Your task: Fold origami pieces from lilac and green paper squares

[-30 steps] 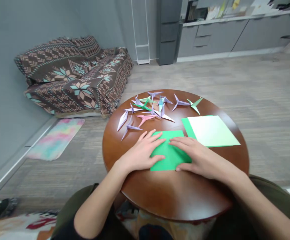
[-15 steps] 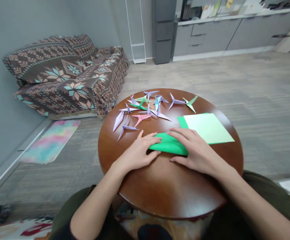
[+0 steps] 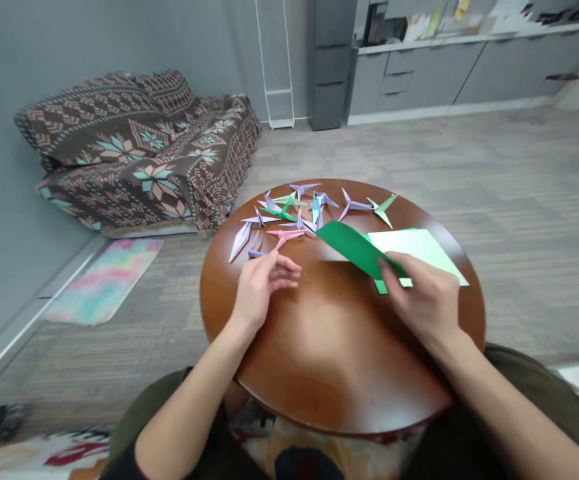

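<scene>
My right hand (image 3: 422,293) pinches one end of a folded green paper (image 3: 352,245), lifted above the round brown table (image 3: 319,373). The paper slants up to the left. My left hand (image 3: 266,283) is off the paper, over the table's left part, fingers loosely bent and apart with nothing between them. Close behind it lie a pink folded paper figure (image 3: 285,236) and several purple ones. A pale green sheet (image 3: 429,250) lies on darker green paper beyond my right hand.
Several folded figures lie along the table's far side, among them a light green one (image 3: 382,209) at the right. Beyond stand a blanket-covered sofa (image 3: 144,160) and grey kitchen cabinets (image 3: 419,77). A colourful mat (image 3: 106,283) lies on the floor at left.
My left hand has let go of the green paper and moved left. My right hand has raised the paper off the table and turned it.
</scene>
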Available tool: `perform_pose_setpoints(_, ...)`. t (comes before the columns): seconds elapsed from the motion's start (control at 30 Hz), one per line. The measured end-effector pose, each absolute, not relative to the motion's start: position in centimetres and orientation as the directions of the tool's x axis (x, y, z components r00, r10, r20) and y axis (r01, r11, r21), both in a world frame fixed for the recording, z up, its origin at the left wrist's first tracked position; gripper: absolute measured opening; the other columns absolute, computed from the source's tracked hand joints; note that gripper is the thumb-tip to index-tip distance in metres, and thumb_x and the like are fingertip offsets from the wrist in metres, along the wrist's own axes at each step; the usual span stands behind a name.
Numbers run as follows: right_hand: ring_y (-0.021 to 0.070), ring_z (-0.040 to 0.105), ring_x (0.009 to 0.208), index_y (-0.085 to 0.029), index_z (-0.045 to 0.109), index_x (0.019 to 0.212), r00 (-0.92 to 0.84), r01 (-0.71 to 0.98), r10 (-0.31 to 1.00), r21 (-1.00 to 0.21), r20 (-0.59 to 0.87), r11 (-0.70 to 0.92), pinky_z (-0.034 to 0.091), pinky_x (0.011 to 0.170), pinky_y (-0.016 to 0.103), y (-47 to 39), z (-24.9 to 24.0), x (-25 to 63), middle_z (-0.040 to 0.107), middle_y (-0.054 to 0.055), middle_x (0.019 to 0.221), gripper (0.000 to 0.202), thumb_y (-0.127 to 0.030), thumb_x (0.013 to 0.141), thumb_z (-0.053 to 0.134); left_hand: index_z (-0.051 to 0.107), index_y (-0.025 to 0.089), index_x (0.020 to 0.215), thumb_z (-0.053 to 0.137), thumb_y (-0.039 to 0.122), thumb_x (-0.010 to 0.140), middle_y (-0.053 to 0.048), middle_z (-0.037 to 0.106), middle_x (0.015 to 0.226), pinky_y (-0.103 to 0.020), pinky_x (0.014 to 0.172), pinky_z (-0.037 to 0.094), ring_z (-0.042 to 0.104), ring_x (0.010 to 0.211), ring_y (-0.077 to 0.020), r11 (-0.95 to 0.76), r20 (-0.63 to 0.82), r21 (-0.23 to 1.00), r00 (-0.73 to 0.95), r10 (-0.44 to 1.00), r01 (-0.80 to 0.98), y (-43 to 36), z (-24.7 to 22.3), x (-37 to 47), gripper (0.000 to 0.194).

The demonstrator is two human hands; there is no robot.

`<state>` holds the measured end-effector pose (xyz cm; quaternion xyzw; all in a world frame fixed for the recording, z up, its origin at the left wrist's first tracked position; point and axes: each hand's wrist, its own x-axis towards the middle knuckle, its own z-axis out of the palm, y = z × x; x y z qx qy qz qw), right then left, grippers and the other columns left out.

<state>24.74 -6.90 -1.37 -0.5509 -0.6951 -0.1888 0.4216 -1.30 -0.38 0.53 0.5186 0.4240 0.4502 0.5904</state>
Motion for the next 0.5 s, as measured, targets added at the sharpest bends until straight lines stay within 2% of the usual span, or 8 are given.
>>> perform_pose_setpoints(0.07, 0.0288, 0.08, 0.092, -0.013, 0.073, 0.108, -0.117, 0.882, 0.584, -0.185, 0.804, 0.433, 0.06, 0.078, 0.036, -7.0, -1.1, 24.7, 0.083, 0.014, 0.102, 0.017, -0.007, 0.094, 0.066, 0.076, 0.009, 0.096, 0.053, 0.069, 0.093, -0.022, 0.08, 0.105, -0.041, 0.079, 0.063, 0.078, 0.094, -0.0319, 0.461, -0.34, 0.873, 0.475, 0.811, -0.162, -0.5, 0.9, -1.0, 0.065)
perform_pose_setpoints(0.13, 0.0316, 0.077, 0.109, -0.012, 0.071, 0.114, -0.304, 0.791, 0.566, -0.128, 0.767, 0.598, 0.06, 0.094, 0.042, -7.0, -0.8, 24.4, 0.081, 0.017, 0.114, 0.021, -0.005, 0.095, 0.064, 0.073, 0.011, 0.12, 0.046, 0.072, 0.096, -0.023, 0.076, 0.124, -0.049, 0.087, 0.063, 0.076, 0.107, -0.0363, 0.666, -0.416, 0.722, 0.65, 0.637, -0.191, -0.6, 1.3, -0.7, 0.072)
perform_pose_setpoints(0.2, 0.0337, 0.072, 0.117, -0.013, 0.071, 0.112, -0.455, 0.691, 0.548, -0.109, 0.701, 0.714, 0.058, 0.099, 0.047, -7.1, -0.5, 24.0, 0.08, 0.017, 0.118, 0.018, -0.008, 0.097, 0.064, 0.068, 0.014, 0.133, 0.047, 0.064, 0.099, -0.021, 0.074, 0.132, -0.052, 0.094, 0.062, 0.075, 0.113, -0.0362, 0.682, -0.36, 0.679, 0.687, 0.631, -0.271, -0.6, 1.5, -0.6, 0.064)
perform_pose_setpoints(0.27, 0.0343, 0.068, 0.122, -0.016, 0.072, 0.105, -0.497, 0.631, 0.565, -0.173, 0.659, 0.756, 0.056, 0.101, 0.051, -7.2, -0.4, 23.6, 0.078, 0.015, 0.12, 0.011, -0.013, 0.098, 0.064, 0.067, 0.014, 0.134, 0.056, 0.048, 0.1, -0.018, 0.076, 0.129, -0.048, 0.099, 0.06, 0.076, 0.112, -0.0328, 0.623, -0.298, 0.698, 0.649, 0.7, -0.352, -0.4, 1.4, -0.6, 0.049)
perform_pose_setpoints(0.37, 0.034, 0.062, 0.129, -0.018, 0.073, 0.091, -0.411, 0.615, 0.633, -0.313, 0.656, 0.724, 0.051, 0.108, 0.053, -7.3, -0.6, 23.2, 0.072, 0.017, 0.131, 0.013, -0.017, 0.1, 0.064, 0.067, 0.015, 0.134, 0.063, 0.023, 0.095, -0.016, 0.078, 0.124, -0.048, 0.104, 0.058, 0.076, 0.111, -0.0305, 0.576, -0.277, 0.732, 0.614, 0.739, -0.364, -0.2, 1.1, -0.8, 0.041)
perform_pose_setpoints(0.5, 0.0383, 0.052, 0.141, -0.017, 0.075, 0.085, -0.174, 0.656, 0.718, -0.464, 0.674, 0.595, 0.043, 0.114, 0.058, -7.2, -0.9, 23.1, 0.058, 0.022, 0.149, 0.017, -0.022, 0.099, 0.066, 0.071, 0.014, 0.126, 0.062, 0.012, 0.091, -0.015, 0.078, 0.124, -0.055, 0.102, 0.059, 0.076, 0.109, -0.0312, 0.552, -0.248, 0.766, 0.639, 0.728, -0.33, -0.6, 1.1, -0.9, 0.037)
